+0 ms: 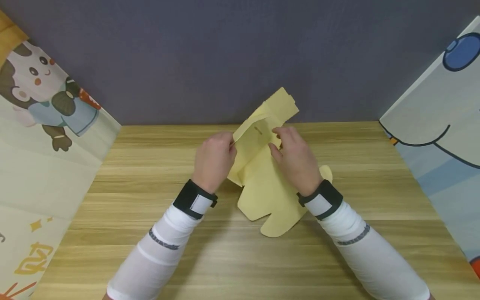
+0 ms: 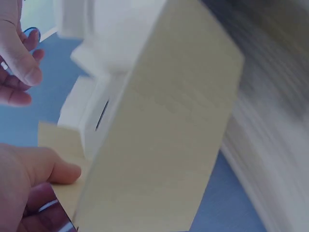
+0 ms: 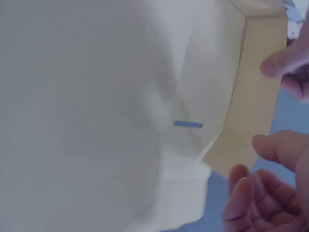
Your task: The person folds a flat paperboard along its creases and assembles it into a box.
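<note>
Pinching the folded yellow card (image 1: pixel 258 193) by its edge is the left hand (image 1: pixel 214 161). Right of that grip, the right hand (image 1: pixel 298 164) has thumb and fingers apart, perhaps touching the card.

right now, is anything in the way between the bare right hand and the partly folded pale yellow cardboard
Nothing visible stands between the bare right hand and the partly folded pale yellow cardboard; that hand is already right by its narrow side flap. The bare left hand pinches that flap farther along.
</note>
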Tool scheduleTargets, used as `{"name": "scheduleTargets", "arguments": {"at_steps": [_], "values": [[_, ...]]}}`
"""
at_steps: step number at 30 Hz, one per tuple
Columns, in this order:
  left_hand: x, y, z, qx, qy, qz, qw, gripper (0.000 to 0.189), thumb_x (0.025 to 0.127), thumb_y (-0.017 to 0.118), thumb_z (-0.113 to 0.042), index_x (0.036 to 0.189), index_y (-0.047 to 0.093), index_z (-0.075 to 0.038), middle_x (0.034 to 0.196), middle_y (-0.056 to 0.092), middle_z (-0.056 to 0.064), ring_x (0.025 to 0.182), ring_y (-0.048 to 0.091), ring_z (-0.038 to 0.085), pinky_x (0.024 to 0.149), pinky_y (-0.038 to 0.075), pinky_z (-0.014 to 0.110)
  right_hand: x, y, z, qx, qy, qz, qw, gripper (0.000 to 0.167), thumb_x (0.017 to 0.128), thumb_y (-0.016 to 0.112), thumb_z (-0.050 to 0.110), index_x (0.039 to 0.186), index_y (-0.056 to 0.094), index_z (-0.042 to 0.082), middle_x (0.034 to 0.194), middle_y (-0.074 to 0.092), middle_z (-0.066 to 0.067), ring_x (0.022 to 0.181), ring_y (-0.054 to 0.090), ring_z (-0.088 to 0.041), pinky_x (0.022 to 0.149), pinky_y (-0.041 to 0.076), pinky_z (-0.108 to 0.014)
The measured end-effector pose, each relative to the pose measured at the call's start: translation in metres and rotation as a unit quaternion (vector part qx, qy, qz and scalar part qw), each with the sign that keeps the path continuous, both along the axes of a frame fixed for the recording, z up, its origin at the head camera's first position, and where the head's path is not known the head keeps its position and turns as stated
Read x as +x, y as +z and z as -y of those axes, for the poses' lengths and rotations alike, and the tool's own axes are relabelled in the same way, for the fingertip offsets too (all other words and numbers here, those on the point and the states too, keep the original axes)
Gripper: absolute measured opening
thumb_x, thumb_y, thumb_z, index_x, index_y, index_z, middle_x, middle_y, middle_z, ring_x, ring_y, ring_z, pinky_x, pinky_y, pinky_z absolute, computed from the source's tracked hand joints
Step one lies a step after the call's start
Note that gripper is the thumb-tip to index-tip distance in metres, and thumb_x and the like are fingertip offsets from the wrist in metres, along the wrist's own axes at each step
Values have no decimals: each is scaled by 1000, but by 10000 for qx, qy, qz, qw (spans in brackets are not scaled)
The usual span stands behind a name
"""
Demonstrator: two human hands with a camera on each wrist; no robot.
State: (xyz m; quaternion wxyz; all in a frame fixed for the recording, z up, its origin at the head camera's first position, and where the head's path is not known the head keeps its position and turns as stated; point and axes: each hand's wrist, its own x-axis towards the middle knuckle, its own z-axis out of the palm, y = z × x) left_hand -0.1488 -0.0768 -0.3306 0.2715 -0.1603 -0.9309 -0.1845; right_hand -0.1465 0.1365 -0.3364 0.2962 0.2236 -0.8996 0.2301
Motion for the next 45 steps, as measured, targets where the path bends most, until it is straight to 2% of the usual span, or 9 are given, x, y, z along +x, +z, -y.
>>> {"name": "scheduleTargets", "arguments": {"at_steps": [3,6,11,17,22,25,30,36,45], "values": [[2,-9,3,283,74,2,9996,9,84,63,-5,78,59,-11,69,55,-2,54,52,12,42,42,28,-4,-2,-4,-147,-262,49,9995,40,87,70,11,122,55,-3,110,58,-19,92,59,-30,77,53,-39],[7,-18,5,603,115,84,9981,5,84,64,-6,90,64,-7,79,65,3,55,56,13,42,45,29,-10,-5,-9,8,-561,-289,9980,44,84,73,14,121,56,-5,110,58,-21,98,54,-36,83,48,-44],[14,-32,5,1259,275,347,9911,18,85,63,-6,103,64,-4,93,70,9,66,64,15,51,51,29,-18,-11,-12,390,-1072,-658,9913,48,82,76,27,115,61,-3,110,57,-20,98,49,-39,76,42,-48],[22,-46,-4,1876,263,509,9806,19,85,62,-6,105,60,-5,97,67,9,77,66,21,56,53,29,-21,-13,-7,724,-1372,-568,9863,53,82,75,40,115,62,0,124,51,-16,110,44,-39,79,40,-51],[29,-56,-12,2202,183,522,9739,19,86,62,-4,105,59,-3,96,65,9,78,67,24,56,53,26,-21,-8,0,965,-1476,-793,9811,47,83,74,37,112,63,0,127,51,-15,115,42,-38,81,38,-52],[32,-60,-15,2375,134,570,9696,19,86,63,-3,105,58,-3,97,64,9,79,67,24,56,54,24,-22,-7,3,1032,-1394,-950,9802,37,84,74,28,108,64,2,125,52,-13,115,42,-36,82,35,-52],[33,-64,-18,2487,95,564,9669,18,87,63,-2,104,57,-4,98,64,8,79,67,21,57,54,21,-22,-9,7,1220,-892,-1277,9802,9,94,61,11,99,68,7,117,61,-10,112,46,-34,90,32,-53],[31,-66,-17,2618,71,563,9635,17,86,63,-2,103,58,-4,98,64,8,79,66,19,57,54,20,-20,-15,6,1726,-271,-1483,9734,17,93,59,6,95,74,14,92,70,-6,97,53,-28,90,31,-53],[28,-71,-13,2815,102,596,9577,18,85,62,0,102,57,-3,97,64,9,79,67,26,57,56,26,-23,-16,3,2323,70,-1716,9574,24,97,52,4,91,73,14,92,68,-4,98,55,-28,94,32,-53]]}}
